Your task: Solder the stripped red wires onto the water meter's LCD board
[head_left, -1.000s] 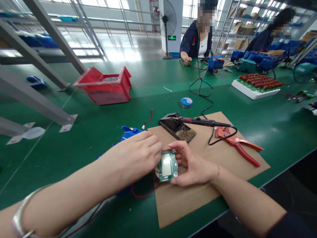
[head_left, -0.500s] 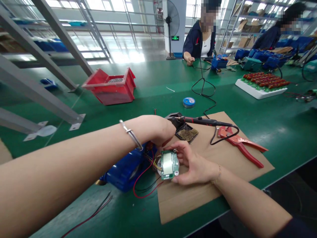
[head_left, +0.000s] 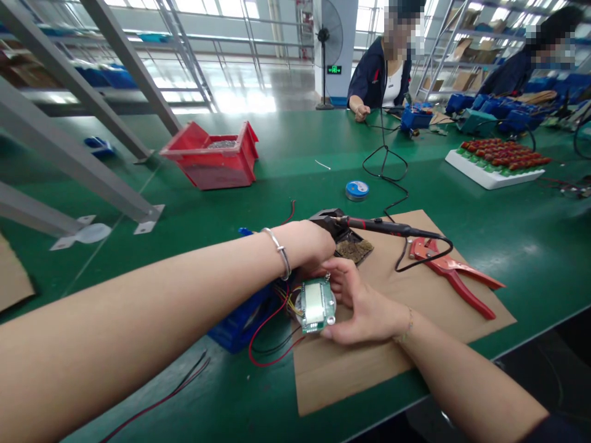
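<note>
My right hand grips a green circuit board with a pale display by its right edge, thumb below and fingers above. Coloured wires run from the board's left side to a blue device, which my left forearm partly covers. My left hand is bent down just behind the board. Its fingers are hidden, so what they hold does not show. Close beyond it, a soldering iron rests in a black stand, beside a small tray of brownish cleaning material.
Under the board lies cardboard, bearing red-handled cutters. Farther off are a solder reel, a red bin and a white tray of parts. Metal posts rise at left. A co-worker sits across the table.
My left forearm and wrist have shifted right, and the blue device is more covered. The right hand keeps its grip on the circuit board. The view has turned slightly left.
</note>
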Demonstrator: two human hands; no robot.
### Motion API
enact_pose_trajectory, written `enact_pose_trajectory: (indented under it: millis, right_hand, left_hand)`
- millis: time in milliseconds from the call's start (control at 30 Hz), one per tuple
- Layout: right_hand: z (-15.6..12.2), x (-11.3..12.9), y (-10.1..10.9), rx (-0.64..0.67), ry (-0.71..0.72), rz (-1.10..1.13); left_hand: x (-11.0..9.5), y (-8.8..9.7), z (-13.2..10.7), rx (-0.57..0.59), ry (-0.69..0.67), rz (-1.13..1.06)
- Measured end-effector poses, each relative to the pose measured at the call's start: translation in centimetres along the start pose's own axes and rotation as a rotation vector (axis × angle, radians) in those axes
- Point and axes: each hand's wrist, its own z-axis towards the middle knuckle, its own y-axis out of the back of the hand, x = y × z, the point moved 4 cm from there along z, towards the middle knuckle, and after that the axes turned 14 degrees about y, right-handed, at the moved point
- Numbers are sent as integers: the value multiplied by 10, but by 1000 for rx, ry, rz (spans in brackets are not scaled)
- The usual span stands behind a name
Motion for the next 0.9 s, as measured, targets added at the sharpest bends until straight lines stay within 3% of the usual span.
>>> enact_pose_trajectory:
  millis: [67,200,300,433,500,567,700,800,900]
  right_hand:
    - [0,0,-1,1,42,10]
    - [-1,0,-3,4,34,26]
    - [-2,2,-2,-10,-6,9]
    - [-5,3,-1,-23,-70,-4]
    - [-5,3,0,-18,-70,1]
    - [-6,2,0,-6,-63,11]
    - [-9,-1,3,-32,-98,5]
    - [-14,9,11,-100,-106,-42]
    - [-19,31,25,-221,-157,-217]
  left_hand:
    - [1,15,-11,81,30,38]
    - [9,51,-36,57,65,15]
    - [16,66,-58,-28,23,-59]
    - [32,63,-95,-222,-67,-149]
    - [40,57,-119,-408,-126,-188]
    - [47,48,-144,-579,-99,-227]
    - [50,18,-188,-691,195,-333]
    - [39,-19,-215,-776,342,-483]
    - [27,-70,-235,-848,431,-565]
